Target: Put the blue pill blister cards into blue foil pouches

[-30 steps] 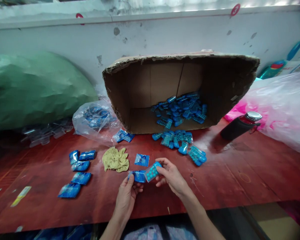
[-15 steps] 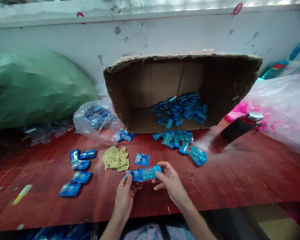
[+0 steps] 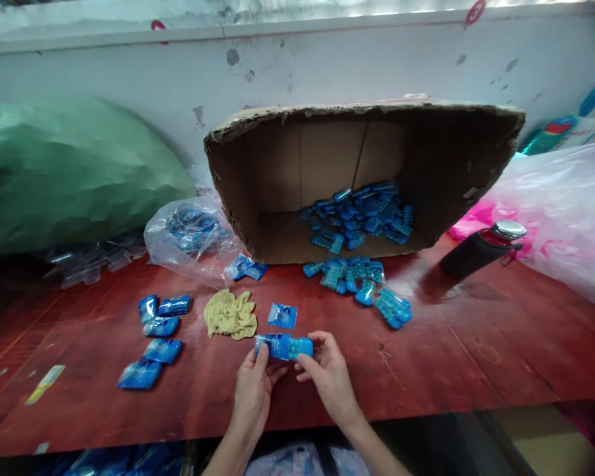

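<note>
Between my hands, low over the front of the table, is a clear bottle (image 3: 302, 348) of small blue balls with a blue cap. A blue printed sleeve (image 3: 279, 345) covers its left part. My left hand (image 3: 258, 380) pinches the sleeve's left end, thumb on top. My right hand (image 3: 327, 373) grips the capped right end between thumb and fingers. Just beyond them lies a flat blue sleeve (image 3: 282, 315). A crumpled yellow-green glove (image 3: 230, 314) rests to its left. Several sleeved bottles (image 3: 161, 351) lie farther left.
A tipped cardboard box (image 3: 277, 238) holds many blue bottles, and several more bottles (image 3: 393, 307) lie before it. A black flask (image 3: 476, 251) stands tilted-looking at right. A clear bag (image 3: 188, 231) of sleeves sits left, below a large green sack (image 3: 74, 175). Pink-white plastic (image 3: 565, 218) fills the right.
The bottle has slid leftward, deeper into the sleeve, so less of the balls shows. My right hand has moved left and slightly down with it, and my left hand slightly right.
</note>
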Demonstrator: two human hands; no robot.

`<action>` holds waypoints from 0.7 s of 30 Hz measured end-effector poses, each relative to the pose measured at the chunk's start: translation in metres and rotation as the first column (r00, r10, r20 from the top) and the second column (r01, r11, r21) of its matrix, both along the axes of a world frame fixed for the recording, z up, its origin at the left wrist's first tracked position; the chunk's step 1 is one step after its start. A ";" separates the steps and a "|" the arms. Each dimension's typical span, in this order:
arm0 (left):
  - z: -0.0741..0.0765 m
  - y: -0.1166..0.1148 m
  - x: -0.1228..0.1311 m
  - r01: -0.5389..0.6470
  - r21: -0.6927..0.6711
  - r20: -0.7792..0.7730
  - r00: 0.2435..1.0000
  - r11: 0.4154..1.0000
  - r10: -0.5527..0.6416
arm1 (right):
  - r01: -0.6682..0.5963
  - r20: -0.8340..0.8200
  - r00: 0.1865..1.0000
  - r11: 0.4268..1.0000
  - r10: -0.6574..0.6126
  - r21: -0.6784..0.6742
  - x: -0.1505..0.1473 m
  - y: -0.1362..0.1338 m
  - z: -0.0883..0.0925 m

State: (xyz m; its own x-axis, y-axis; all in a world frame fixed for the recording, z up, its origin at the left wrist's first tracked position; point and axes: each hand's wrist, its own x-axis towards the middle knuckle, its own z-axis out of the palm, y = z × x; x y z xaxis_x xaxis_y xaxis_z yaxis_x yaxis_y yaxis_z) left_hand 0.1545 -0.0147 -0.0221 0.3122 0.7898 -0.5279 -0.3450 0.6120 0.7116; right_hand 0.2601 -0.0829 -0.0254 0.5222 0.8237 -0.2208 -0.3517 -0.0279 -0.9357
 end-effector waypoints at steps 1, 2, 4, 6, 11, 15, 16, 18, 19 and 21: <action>0.000 -0.001 0.001 0.014 -0.022 0.022 1.000 1.000 -0.014 | 0.010 0.084 0.996 1.000 -0.009 -0.005 -0.002 -0.001 -0.003; 0.000 -0.001 0.002 0.034 -0.046 0.050 0.998 0.998 -0.032 | 0.022 0.187 0.982 1.000 -0.021 -0.004 -0.004 -0.002 -0.006; 0.001 -0.001 0.004 0.074 -0.102 0.105 0.992 0.992 -0.063 | 0.043 0.403 0.914 0.998 -0.054 0.036 -0.006 -0.005 -0.010; 0.003 -0.001 0.005 0.086 -0.155 0.128 0.990 0.984 -0.066 | 0.020 0.546 0.835 0.995 -0.073 0.101 -0.008 -0.008 -0.011; 0.007 0.003 0.002 0.102 -0.212 0.091 0.992 0.972 -0.085 | -0.068 0.540 0.841 0.988 -0.017 0.136 -0.008 -0.009 -0.005; 0.010 0.007 0.000 0.162 -0.212 0.115 0.983 0.964 -0.141 | -0.081 0.421 0.907 0.990 0.024 0.118 -0.002 -0.008 0.004; 0.010 0.007 0.000 0.173 -0.207 0.128 0.980 0.963 -0.149 | -0.077 0.375 0.926 0.991 0.031 0.109 -0.001 -0.007 0.004; 0.011 0.008 -0.001 0.204 -0.186 0.163 0.971 0.961 -0.174 | -0.057 0.279 0.960 0.994 0.029 0.095 0.001 -0.007 0.004; 0.012 0.009 -0.001 0.223 -0.173 0.181 0.965 0.959 -0.192 | -0.049 0.240 0.970 0.995 0.026 0.090 0.001 -0.006 0.004; 0.012 0.009 -0.001 0.262 -0.147 0.211 0.950 0.954 -0.229 | -0.044 0.193 0.981 0.996 0.028 0.080 0.003 -0.006 0.002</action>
